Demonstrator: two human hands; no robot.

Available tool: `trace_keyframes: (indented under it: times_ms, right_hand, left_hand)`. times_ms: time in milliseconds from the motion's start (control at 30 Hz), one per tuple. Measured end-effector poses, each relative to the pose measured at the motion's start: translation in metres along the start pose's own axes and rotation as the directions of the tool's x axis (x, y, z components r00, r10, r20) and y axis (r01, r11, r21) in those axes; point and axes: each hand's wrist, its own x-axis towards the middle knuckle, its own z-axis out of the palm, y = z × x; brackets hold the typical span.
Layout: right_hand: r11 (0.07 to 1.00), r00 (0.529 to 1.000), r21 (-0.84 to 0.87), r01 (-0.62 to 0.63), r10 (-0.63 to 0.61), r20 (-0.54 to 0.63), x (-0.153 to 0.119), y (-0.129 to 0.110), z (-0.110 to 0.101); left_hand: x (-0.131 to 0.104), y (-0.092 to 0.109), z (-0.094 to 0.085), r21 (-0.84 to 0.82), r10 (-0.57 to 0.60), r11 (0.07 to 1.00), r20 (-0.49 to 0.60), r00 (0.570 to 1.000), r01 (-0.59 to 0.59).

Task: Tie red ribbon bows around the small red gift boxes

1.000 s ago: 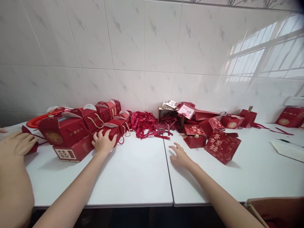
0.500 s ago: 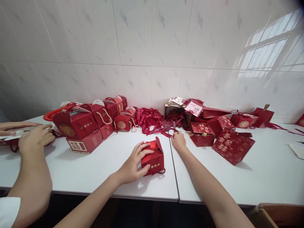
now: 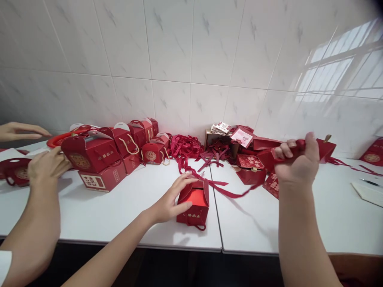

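A small red gift box (image 3: 197,207) with gold lettering and a cord handle stands on the white table near its front edge. My left hand (image 3: 172,201) is spread against its left side and top, fingers stretched out and thumb apart. My right hand (image 3: 297,163) is raised at the right, fingers curled shut on a red ribbon (image 3: 236,195). From that hand the ribbon sags leftward to just behind the gift box, toward the ribbon pile (image 3: 185,145). Part of the box's left side is hidden by my left hand.
Stacked red gift boxes (image 3: 100,175) stand at the left, beside a co-worker's hands (image 3: 49,167). Behind right are folded red boxes and bags (image 3: 251,167), cut ribbon strips (image 3: 215,155) and cards (image 3: 220,127). A pen (image 3: 371,182) and a pale pad (image 3: 366,193) lie far right.
My right hand has moved up and right from the ribbon pile, drawing out a ribbon. The gift box has turned slightly under my left hand. The co-worker's far hand has lifted.
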Motion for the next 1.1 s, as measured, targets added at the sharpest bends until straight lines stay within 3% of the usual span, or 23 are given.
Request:
trace_keyframes:
  times_ms: [133, 267, 400, 467, 700, 933, 1100]
  right_hand:
    - [0.936, 0.953, -0.329, -0.127, 0.207, 0.222, -0.030, 0.002, 0.008]
    - [0.747, 0.808, -0.652, -0.128, 0.460, 0.368, -0.065, 0.028, 0.007]
    - [0.665, 0.651, -0.729, -0.162, 0.627, 0.428, -0.086, 0.050, 0.003]
    - [0.660, 0.605, -0.724, -0.202, 0.665, 0.438, -0.091, 0.058, 0.002]
    - [0.665, 0.560, -0.699, -0.262, 0.695, 0.451, -0.098, 0.074, 0.002]
    - [0.693, 0.541, -0.643, -0.325, 0.694, 0.475, -0.098, 0.073, 0.003]
    - [0.697, 0.503, -0.622, -0.356, 0.704, 0.501, -0.096, 0.070, 0.000]
  left_hand:
    - [0.015, 0.010, 0.003, 0.053, -0.139, 0.988, -0.081, 0.987, 0.143]
    - [0.027, 0.015, 0.009, 0.107, -0.134, 0.983, -0.130, 0.982, 0.148]
    - [0.035, 0.014, 0.013, 0.101, -0.125, 0.985, -0.168, 0.978, 0.143]
    - [0.037, 0.014, 0.015, 0.096, -0.120, 0.986, -0.174, 0.977, 0.138]
    - [0.040, 0.012, 0.021, 0.077, -0.105, 0.989, -0.218, 0.970, 0.125]
    - [0.041, 0.015, 0.020, 0.088, -0.118, 0.987, -0.198, 0.973, 0.138]
    - [0.041, 0.014, 0.019, 0.073, -0.116, 0.989, -0.185, 0.976, 0.131]
